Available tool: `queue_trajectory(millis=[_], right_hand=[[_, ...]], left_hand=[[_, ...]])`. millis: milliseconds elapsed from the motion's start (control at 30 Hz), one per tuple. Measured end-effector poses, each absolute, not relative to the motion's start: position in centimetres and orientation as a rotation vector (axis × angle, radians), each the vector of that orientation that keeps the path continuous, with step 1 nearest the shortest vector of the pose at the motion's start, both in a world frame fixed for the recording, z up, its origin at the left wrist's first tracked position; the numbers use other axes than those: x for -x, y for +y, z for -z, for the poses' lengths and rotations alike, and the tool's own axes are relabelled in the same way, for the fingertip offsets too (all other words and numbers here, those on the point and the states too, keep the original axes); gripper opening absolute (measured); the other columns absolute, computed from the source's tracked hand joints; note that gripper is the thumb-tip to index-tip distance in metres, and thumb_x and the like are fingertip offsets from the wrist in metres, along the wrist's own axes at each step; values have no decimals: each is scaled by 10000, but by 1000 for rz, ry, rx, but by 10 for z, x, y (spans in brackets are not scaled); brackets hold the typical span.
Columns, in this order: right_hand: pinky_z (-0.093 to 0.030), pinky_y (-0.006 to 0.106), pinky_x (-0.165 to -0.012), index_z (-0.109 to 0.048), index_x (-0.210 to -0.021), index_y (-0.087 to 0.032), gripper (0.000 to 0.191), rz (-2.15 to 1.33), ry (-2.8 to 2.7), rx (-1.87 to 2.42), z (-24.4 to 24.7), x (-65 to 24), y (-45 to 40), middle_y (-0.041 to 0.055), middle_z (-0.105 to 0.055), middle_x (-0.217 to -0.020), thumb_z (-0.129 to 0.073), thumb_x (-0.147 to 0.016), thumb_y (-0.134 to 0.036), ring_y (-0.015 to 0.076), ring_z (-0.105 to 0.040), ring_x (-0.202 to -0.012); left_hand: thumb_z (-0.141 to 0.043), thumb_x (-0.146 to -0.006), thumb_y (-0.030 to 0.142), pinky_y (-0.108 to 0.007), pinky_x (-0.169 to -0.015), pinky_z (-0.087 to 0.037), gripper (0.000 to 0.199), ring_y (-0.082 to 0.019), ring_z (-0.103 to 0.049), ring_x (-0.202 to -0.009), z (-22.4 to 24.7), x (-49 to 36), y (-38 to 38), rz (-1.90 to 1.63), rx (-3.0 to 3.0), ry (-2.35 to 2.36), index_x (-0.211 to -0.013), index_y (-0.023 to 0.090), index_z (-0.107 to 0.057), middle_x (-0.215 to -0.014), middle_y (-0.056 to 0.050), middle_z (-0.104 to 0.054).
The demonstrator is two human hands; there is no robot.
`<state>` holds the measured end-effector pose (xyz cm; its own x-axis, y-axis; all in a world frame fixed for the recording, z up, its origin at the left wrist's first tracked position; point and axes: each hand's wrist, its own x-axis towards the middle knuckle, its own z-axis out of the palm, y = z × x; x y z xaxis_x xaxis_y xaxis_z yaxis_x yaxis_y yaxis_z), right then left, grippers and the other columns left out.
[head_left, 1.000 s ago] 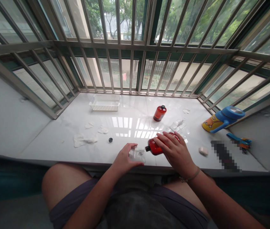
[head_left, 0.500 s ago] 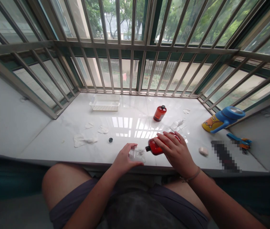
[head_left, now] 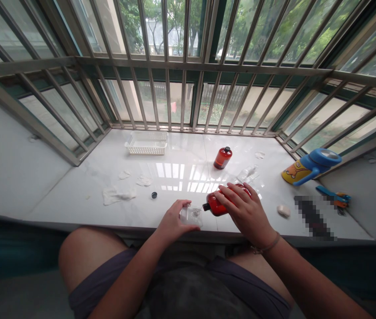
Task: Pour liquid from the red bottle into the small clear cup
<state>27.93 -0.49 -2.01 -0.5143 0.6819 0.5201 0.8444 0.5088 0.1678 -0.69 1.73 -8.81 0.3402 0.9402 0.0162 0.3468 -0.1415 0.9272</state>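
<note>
My left hand (head_left: 174,220) is closed round a small clear container (head_left: 189,216) near the front edge of the white sill. In my right hand (head_left: 246,212) lies a red bottle (head_left: 217,204), tipped on its side with its uncapped black neck pointing left at the container's mouth. A slim gap separates neck and container; whether liquid is flowing between them is hard to make out. A loose dark cap (head_left: 154,195) rests to the left of the container. Behind my right hand stands a second red bottle (head_left: 223,158) with a black cap on.
A white plastic basket (head_left: 146,144) sits at the back left. Crumpled tissues (head_left: 118,195) lie in front of it. Clear plastic pieces (head_left: 248,173) are behind my right hand. To the right are a pale lump (head_left: 283,211), a blue-and-yellow flask (head_left: 307,166) and a blue-orange tool (head_left: 336,196).
</note>
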Motion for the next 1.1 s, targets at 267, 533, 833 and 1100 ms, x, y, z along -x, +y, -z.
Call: queue_trajectory(millis=[267, 533, 833, 1100], right_hand=[[-333, 580, -1257, -610, -1463, -276, 563, 629, -2375, 1245, 15, -278, -6, 48, -691, -1487, -566, -981, 10, 305, -604, -1394], [-322, 580, -1266, -596, -1476, -287, 571, 634, -2391, 1254, 16, -280, -6, 41, -682, -1501, -559, -985, 1, 303, -591, -1410], [-321, 592, -1267, -606, -1472, -277, 578, 636, -2396, 1244, 14, -279, -5, 47, -680, -1503, -567, -974, 11, 311, -596, -1410], [-318, 594, -1272, -603, -1476, -287, 588, 648, -2398, 1244, 13, -280, -5, 43, -683, -1499, -573, -969, 10, 312, -604, -1402]], left_hand=[[-1047, -594, 321, -476, -1066, -589, 810, -347, -678, -1281, 90, 7, 17, -816, -1682, 1164, -1313, 268, -677, -1337, -79, -704], [-1048, -598, 312, -475, -1072, -585, 810, -335, -676, -1274, 90, 7, 17, -807, -1682, 1165, -1315, 269, -672, -1341, -74, -696], [-1039, -597, 324, -491, -1079, -580, 792, -346, -678, -1269, 90, 7, 17, -804, -1676, 1172, -1301, 262, -682, -1333, -85, -702], [-1036, -600, 330, -477, -1067, -585, 790, -346, -670, -1282, 91, 7, 17, -798, -1673, 1177, -1302, 263, -679, -1342, -87, -700]])
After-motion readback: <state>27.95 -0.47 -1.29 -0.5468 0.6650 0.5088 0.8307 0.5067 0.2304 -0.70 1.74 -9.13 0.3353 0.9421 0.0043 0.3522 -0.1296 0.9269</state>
